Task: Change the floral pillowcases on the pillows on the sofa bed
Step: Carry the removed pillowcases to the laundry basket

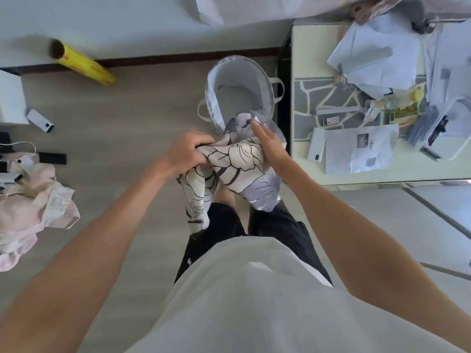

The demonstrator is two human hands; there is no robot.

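A floral pillowcase [239, 169], cream and lilac with dark outlined flowers, is bunched up in front of my waist. My left hand [188, 151] is clenched on its left side. My right hand [267, 141] lies on its upper right part with the fingers extended, pressing the cloth near the rim of a white mesh laundry basket [216, 98]. One end of the pillowcase hangs down towards my legs; its top end rests at the basket's near rim. A crumpled pale pink cloth [33, 207] lies on the floor at the left.
A low table [300, 59] at the right holds papers, packets and a white box. A yellow roll [81, 62] leans at the wall on the left. A small white device [40, 121] and dark items lie on the floor at far left. White bedding [254, 8] hangs at the top.
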